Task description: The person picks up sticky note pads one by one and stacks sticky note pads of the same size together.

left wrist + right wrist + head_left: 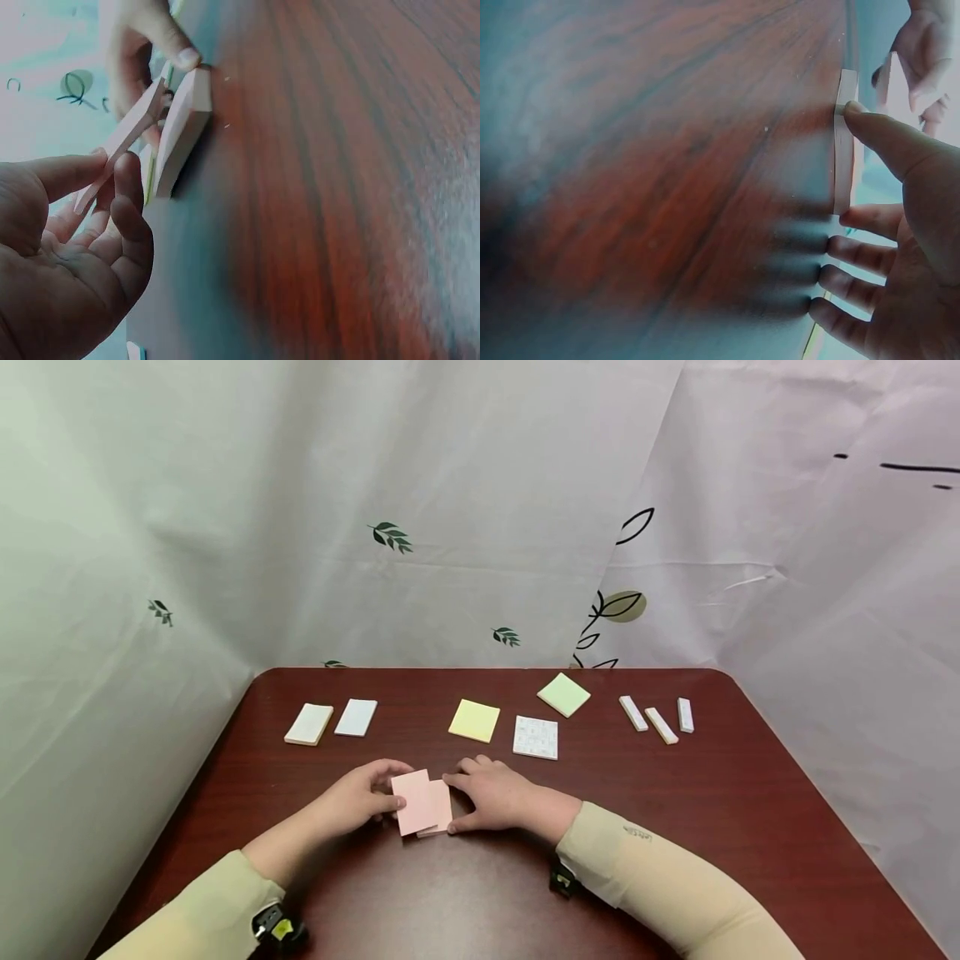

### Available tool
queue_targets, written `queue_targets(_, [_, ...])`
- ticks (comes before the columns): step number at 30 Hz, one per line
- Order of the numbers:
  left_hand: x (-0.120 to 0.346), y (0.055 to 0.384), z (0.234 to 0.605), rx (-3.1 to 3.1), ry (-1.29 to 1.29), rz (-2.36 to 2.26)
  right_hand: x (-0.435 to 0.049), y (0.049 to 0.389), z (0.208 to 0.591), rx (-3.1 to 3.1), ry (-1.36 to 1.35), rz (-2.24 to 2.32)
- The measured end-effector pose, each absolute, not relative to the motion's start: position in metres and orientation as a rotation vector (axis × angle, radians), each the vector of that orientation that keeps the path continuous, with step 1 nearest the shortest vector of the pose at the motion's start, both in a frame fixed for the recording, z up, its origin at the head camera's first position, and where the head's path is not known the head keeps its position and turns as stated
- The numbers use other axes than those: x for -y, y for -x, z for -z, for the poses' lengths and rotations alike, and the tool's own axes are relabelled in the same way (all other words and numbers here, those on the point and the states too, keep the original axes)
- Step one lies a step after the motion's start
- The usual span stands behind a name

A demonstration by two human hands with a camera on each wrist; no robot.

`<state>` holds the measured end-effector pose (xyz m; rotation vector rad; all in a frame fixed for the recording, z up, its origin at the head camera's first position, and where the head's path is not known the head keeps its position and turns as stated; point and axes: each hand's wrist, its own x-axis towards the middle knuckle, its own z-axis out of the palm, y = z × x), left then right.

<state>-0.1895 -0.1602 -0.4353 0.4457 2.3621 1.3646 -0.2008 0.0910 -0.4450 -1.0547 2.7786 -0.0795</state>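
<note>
Two pink sticky note pads lie between the hands near the middle of the table. My left hand (360, 797) pinches the thinner pink pad (412, 803) between thumb and fingers. That pad is raised and tilted, as the left wrist view shows, and from above it overlaps part of the other. The thicker pink pad (184, 127) rests on the table. At its right side my right hand (495, 795) grips it by the edge, thumb and index finger at two corners of the pad (843, 157). The other right fingers touch the tabletop.
Behind the hands lie a cream pad (309, 725), a white pad (356, 717), a yellow pad (475, 721), a patterned square pad (536, 737) and a green pad (564, 695). Three narrow white blocks (662, 726) sit at the right. A pale curtain (450, 593) hangs behind the table.
</note>
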Motion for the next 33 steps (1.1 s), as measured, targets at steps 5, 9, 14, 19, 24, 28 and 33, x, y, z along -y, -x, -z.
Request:
queue_targets(5, [0.149, 0.189, 0.443, -2.416, -0.391, -1.311, -0.091, 0.201, 0.446, -2.779, 1.067, 0.073])
queue_targets(9, [0.141, 0.187, 0.448, -2.526, -0.369, -1.210, -0.091, 0.201, 0.446, -2.781, 1.066, 0.057])
queue_targets(14, [0.134, 0.184, 0.448, -2.609, -0.432, -1.126, -0.091, 0.201, 0.446, -2.782, 1.058, 0.049])
queue_targets(19, [0.131, 0.181, 0.446, -2.638, -0.457, -1.063, -0.091, 0.201, 0.446, -2.781, 1.052, 0.062])
queue_targets(24, [0.130, 0.180, 0.447, -2.659, -0.478, -1.012, -0.092, 0.201, 0.445, -2.763, 1.031, 0.075])
queue_targets(28, [0.129, 0.180, 0.448, -2.669, -0.472, -0.995, -0.093, 0.201, 0.443, -2.744, 1.022, 0.073])
queue_targets(33, [0.127, 0.180, 0.447, -2.686, -0.450, -0.970, -0.091, 0.202, 0.442, -2.745, 1.028, 0.052])
